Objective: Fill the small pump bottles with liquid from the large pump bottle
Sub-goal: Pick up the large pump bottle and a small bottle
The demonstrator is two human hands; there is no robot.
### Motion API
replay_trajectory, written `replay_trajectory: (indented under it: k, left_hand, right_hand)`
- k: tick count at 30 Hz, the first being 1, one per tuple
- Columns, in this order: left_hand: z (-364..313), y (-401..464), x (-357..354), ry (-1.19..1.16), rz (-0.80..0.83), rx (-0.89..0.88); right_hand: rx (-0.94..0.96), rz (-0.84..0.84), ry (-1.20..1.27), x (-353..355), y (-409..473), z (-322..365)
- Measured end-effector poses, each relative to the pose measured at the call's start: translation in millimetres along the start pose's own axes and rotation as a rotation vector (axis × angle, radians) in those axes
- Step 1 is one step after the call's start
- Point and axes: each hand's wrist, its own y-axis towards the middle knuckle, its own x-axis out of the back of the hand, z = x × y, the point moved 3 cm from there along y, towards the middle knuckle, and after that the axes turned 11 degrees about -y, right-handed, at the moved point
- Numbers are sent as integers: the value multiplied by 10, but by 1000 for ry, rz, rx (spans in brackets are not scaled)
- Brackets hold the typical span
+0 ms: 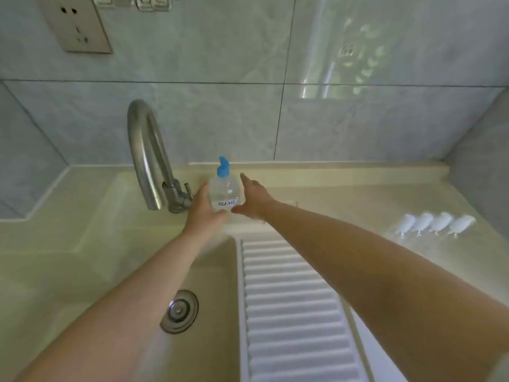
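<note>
Clear plastic with a blue pump top: that is the large bottle (224, 193), standing on the surface between my two hands, just right of the tap (150, 158). My left hand (203, 209) lies against its left side low down, fingers fairly straight, not yet wrapped round it. My right hand (253, 198) is spread wide just beside its right side, thumb near the base; I cannot tell whether it touches. The bottle looks mostly full of clear liquid, so I judge it fairly heavy, its smooth round wall perhaps slippery near a sink (214, 312). I would take it round the belly with both palms, not by the pump. Well off to the right of my right hand, four small white bottles (435, 223) lie in a row on their sides; what is in them I cannot see.
</note>
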Motion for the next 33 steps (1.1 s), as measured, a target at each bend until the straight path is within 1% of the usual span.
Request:
replay_trajectory:
  k: [2,4,6,9,11,15,17,19,22,25,30,33]
  left_hand:
    - [95,167,-17,-96,-10,85]
    - [374,394,-44,-216,3,166]
    - [515,475,-99,-329,-20,244]
    - [391,369,-145,-490,-54,260]
    - [477,410,-162,-544,-67,264]
    - [739,551,-152,-493,-59,269]
    - [661,463,-141,-476,-112,205]
    - [610,343,-154,-432,-121,141]
    - [584,205,-181,-353,-54,99]
    - [459,-55,-314,-358,23,109]
    - [220,-510,-630,-288,43,53]
    - [59,-832,-892,-247,123,15]
  right_hand:
    - [-23,-6,59,-44,174,61]
    - [-75,1,133,-111,387,91]
    - [-111,-29,195,-168,551,107]
    - [-91,-104,239,-243,693,115]
    - [-68,-142,243,-296,747,102]
    - [-38,-172,233,-298,749,54]
    - [-22,-187,224,-275,685,13]
    - [-25,-203,222,-258,556,-61]
    - [2,-216,211,-174,309,-147]
    - [3,-214,239,-60,-74,-269]
    - [-1,-228,270,74,-714,-458]
    - [-34,-243,280,146,-1230,-758]
